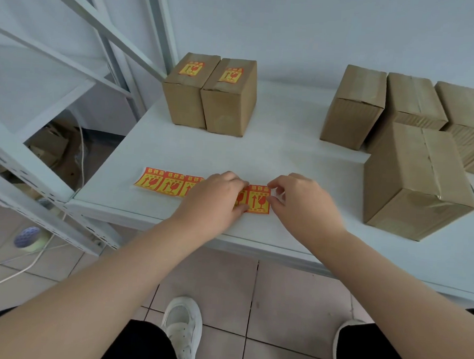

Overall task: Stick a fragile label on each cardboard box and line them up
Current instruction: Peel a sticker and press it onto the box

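Note:
A strip of red and yellow fragile labels (163,183) lies near the front edge of the white table (287,154). My left hand (215,198) rests on the strip and holds it down with thumb and fingers. My right hand (301,202) pinches the right edge of the end label (259,198). Two labelled cardboard boxes (207,94) stand side by side at the back left. Several unlabelled boxes (401,106) stand at the back right. One more unlabelled box (413,179) sits nearer me on the right.
A white metal shelf frame (71,58) stands to the left of the table. A roll of tape (29,238) and a white cable (16,271) lie on the tiled floor below it. My white shoes (182,331) show under the table's front edge.

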